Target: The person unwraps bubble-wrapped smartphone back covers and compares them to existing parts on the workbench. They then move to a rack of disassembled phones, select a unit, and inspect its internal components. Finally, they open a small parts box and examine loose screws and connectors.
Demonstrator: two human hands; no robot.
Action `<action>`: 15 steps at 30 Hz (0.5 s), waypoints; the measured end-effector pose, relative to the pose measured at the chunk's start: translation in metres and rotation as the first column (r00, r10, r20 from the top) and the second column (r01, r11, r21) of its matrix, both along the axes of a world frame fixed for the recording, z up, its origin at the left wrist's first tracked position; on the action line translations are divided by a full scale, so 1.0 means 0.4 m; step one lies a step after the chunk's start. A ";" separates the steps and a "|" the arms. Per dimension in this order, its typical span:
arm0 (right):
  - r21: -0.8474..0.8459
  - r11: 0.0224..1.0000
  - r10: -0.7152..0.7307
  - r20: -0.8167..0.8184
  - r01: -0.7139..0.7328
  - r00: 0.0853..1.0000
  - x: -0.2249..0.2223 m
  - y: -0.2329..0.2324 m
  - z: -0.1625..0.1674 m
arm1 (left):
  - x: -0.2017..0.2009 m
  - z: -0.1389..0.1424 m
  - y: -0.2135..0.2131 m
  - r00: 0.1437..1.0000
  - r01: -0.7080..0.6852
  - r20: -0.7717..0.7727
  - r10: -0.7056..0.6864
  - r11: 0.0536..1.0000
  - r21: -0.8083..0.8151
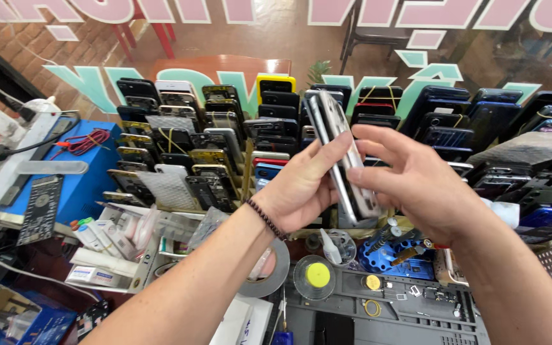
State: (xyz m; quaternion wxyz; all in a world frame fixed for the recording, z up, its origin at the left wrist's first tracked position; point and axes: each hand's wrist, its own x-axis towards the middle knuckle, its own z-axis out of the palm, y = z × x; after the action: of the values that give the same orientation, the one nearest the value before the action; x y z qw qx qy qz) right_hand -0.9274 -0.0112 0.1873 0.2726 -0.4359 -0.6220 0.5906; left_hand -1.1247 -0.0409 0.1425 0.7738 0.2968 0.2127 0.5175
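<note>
upright, a silver phone (343, 153) is pinched between closed left hand (298, 188) and right hand (416, 185) fingers, above the desk's (352, 316) crowded back edge.

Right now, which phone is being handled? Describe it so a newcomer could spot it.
Start at the rack of phones standing in rows behind the grey work mat. In front of its middle, the left hand and right hand hold one silver smartphone. It alone is out of the rack, held edge-on.

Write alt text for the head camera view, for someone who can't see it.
Two bare hands, left hand and right hand, hold a slim silver phone edge-on above a grey work mat, before racks of stacked dark phones.
</note>
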 end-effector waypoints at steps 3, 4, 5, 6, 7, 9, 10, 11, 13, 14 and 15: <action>-0.074 0.996 0.037 -0.178 -0.051 0.983 -0.013 -0.027 -0.012 | -0.020 -0.012 -0.036 0.998 0.020 0.065 -0.016 0.998 -0.056; -0.104 0.993 0.036 -0.219 -0.060 0.975 -0.017 -0.032 -0.011 | -0.027 -0.015 -0.045 0.997 0.021 0.078 -0.015 0.997 -0.079; -0.135 0.988 0.034 -0.260 -0.072 0.965 -0.025 -0.036 -0.012 | -0.035 -0.019 -0.053 0.996 0.021 0.090 -0.014 0.996 -0.084; -0.166 0.983 0.028 -0.300 -0.081 0.953 -0.028 -0.044 -0.010 | -0.039 -0.023 -0.063 0.995 0.024 0.102 -0.015 0.996 -0.088; -0.171 0.980 0.035 -0.340 -0.098 0.940 -0.030 -0.049 -0.006 | -0.042 -0.025 -0.067 0.993 0.027 0.116 -0.017 0.996 -0.090; -0.182 0.974 0.048 -0.422 -0.136 0.905 -0.039 -0.059 0.001 | -0.053 -0.024 -0.073 0.991 0.035 0.133 -0.024 0.996 -0.087; -0.201 0.973 0.018 -0.415 -0.111 0.910 -0.041 -0.067 0.006 | -0.056 -0.022 -0.078 0.990 0.037 0.142 -0.024 0.996 -0.087; -0.219 0.972 -0.011 -0.407 -0.086 0.913 -0.043 -0.074 0.012 | -0.061 -0.018 -0.083 0.989 0.041 0.142 -0.027 0.995 -0.093; -0.229 0.971 -0.030 -0.421 -0.074 0.907 -0.049 -0.081 0.024 | -0.069 -0.009 -0.090 0.989 0.051 0.142 -0.036 0.993 -0.104; -0.224 0.970 -0.019 -0.441 -0.089 0.897 -0.050 -0.087 0.030 | -0.068 -0.004 -0.093 0.990 0.047 0.135 -0.032 0.993 -0.107; -0.220 0.970 -0.009 -0.461 -0.104 0.887 -0.052 -0.092 0.035 | -0.069 0.000 -0.094 0.991 0.042 0.127 -0.028 0.993 -0.112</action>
State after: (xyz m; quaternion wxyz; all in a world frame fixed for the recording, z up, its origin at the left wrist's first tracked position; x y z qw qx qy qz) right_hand -0.9481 -0.0481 0.2012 0.3428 -0.2982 -0.4748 0.7537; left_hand -1.1521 -0.0787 0.1423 0.8104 0.2225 0.1879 0.5083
